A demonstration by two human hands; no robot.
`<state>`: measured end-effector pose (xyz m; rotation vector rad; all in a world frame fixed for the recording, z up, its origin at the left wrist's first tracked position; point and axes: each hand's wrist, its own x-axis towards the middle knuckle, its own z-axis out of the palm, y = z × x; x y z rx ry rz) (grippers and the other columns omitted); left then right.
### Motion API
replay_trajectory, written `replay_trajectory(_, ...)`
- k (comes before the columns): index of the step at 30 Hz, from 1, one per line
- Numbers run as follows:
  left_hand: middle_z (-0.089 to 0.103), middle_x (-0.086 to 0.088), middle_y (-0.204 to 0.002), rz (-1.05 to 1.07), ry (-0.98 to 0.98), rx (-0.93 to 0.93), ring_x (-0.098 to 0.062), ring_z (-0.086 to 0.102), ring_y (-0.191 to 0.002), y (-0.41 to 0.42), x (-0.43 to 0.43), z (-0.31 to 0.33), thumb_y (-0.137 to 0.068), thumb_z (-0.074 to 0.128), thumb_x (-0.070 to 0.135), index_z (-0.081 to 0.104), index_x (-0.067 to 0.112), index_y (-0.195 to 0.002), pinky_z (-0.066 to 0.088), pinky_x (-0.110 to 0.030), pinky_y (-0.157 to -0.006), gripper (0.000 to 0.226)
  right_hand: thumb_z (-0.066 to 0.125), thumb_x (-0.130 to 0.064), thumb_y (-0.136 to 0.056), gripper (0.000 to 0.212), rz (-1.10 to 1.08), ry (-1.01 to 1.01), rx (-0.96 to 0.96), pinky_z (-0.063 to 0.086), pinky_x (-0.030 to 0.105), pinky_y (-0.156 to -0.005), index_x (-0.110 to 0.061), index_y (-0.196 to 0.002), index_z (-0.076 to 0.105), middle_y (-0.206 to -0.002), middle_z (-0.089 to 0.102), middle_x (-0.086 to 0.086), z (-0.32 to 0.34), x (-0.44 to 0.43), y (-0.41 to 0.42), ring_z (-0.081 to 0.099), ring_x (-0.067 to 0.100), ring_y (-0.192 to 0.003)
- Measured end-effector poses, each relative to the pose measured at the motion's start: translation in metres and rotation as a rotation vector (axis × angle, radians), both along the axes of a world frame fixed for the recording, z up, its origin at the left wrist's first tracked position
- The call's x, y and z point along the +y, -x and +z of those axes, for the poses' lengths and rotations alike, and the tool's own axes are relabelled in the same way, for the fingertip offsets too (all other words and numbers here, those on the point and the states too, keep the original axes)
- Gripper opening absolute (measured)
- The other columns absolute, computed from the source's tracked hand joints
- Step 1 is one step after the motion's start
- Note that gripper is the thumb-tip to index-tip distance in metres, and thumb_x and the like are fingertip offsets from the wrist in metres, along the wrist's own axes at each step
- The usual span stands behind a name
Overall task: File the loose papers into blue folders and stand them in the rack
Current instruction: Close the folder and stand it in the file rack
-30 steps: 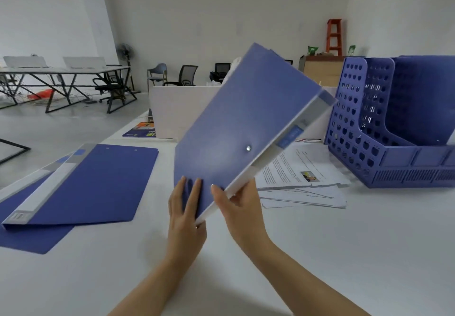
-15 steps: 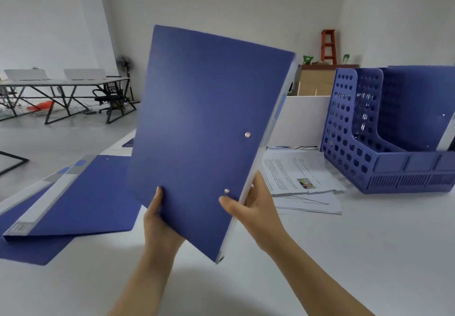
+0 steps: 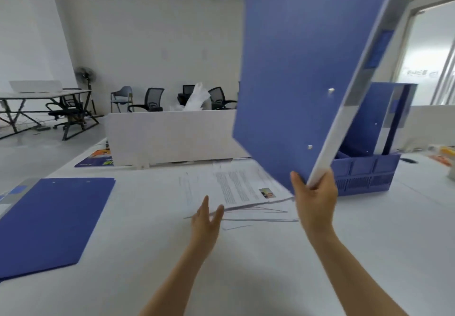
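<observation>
My right hand [image 3: 314, 196] grips the bottom corner of a closed blue folder [image 3: 302, 69] at its grey spine and holds it upright in the air, tilted right, in front of the blue rack [image 3: 364, 175]. One blue folder [image 3: 391, 116] stands in the rack behind it. My left hand [image 3: 205, 219] hovers with straight fingers over the near edge of the loose papers [image 3: 236, 190] on the white table, holding nothing. Another blue folder [image 3: 49, 219] lies flat at the left.
A white partition [image 3: 170, 138] stands across the table behind the papers, with a blue and orange booklet [image 3: 98, 159] at its left end. Small items lie at the far right edge [image 3: 443, 155]. Office chairs and desks fill the room behind.
My left hand has let go of the folder and dropped toward the papers. My right hand has carried the folder up and to the right, in front of the rack.
</observation>
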<state>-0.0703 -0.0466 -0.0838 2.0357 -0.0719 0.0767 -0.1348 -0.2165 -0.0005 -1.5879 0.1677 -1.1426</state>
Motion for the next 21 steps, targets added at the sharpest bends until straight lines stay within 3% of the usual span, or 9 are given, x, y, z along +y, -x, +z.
replay_trajectory(3, 0.000, -0.002, -0.158, -0.043, -0.594, -0.024, -0.021, -0.004, -0.146, -0.002, -0.001, -0.017, -0.095, 0.032, 0.050, -0.002, 0.023, -0.148, 0.006, -0.034, -0.117, 0.069, 0.061, -0.001, -0.084, 0.014, -0.168, 0.011, -0.004, 0.035, 0.021, -0.057, -0.002, -0.087, 0.048, -0.074, 0.048, 0.006, 0.014, -0.054, -0.002, 0.045, 0.020, -0.071)
replay_trajectory(5, -0.004, -0.002, -0.158, -0.064, -0.725, -0.035, -0.022, -0.008, -0.146, 0.000, -0.002, -0.020, -0.093, 0.030, 0.053, -0.004, 0.026, -0.148, 0.005, -0.036, -0.118, 0.070, 0.059, -0.004, -0.086, 0.026, -0.267, 0.013, 0.026, 0.038, 0.033, -0.067, 0.009, -0.106, 0.048, -0.088, 0.051, 0.012, 0.018, -0.087, -0.002, 0.047, 0.023, -0.079)
replay_trajectory(9, 0.001, -0.004, -0.158, -0.089, -0.822, -0.071, -0.023, -0.002, -0.146, 0.001, -0.004, -0.023, -0.093, 0.028, 0.055, 0.005, 0.029, -0.148, 0.007, -0.036, -0.117, 0.066, 0.056, -0.005, -0.088, 0.030, -0.444, 0.022, 0.102, 0.043, 0.048, -0.080, 0.011, -0.111, 0.045, -0.107, 0.057, 0.032, 0.020, -0.134, -0.002, 0.056, 0.042, -0.094)
replay_trajectory(13, 0.004, -0.006, -0.158, -0.116, -0.916, -0.045, -0.023, 0.002, -0.146, 0.003, -0.003, -0.024, -0.086, 0.011, 0.063, 0.015, 0.029, -0.147, 0.007, -0.036, -0.117, 0.071, 0.053, -0.006, -0.089, 0.032, -0.518, 0.034, 0.235, 0.042, 0.048, -0.088, 0.009, -0.116, 0.043, -0.119, 0.055, 0.031, 0.017, -0.161, -0.006, 0.054, 0.046, -0.105)
replay_trajectory(21, 0.003, -0.004, -0.158, -0.119, -0.882, -0.032, -0.022, 0.000, -0.146, 0.003, -0.004, -0.021, -0.095, 0.023, 0.052, 0.015, 0.030, -0.147, 0.005, -0.035, -0.118, 0.057, 0.053, -0.007, -0.090, 0.040, -0.452, 0.069, 0.416, 0.039, 0.051, -0.094, 0.007, -0.124, 0.038, -0.127, 0.051, 0.029, 0.019, -0.190, -0.033, 0.050, 0.048, -0.112)
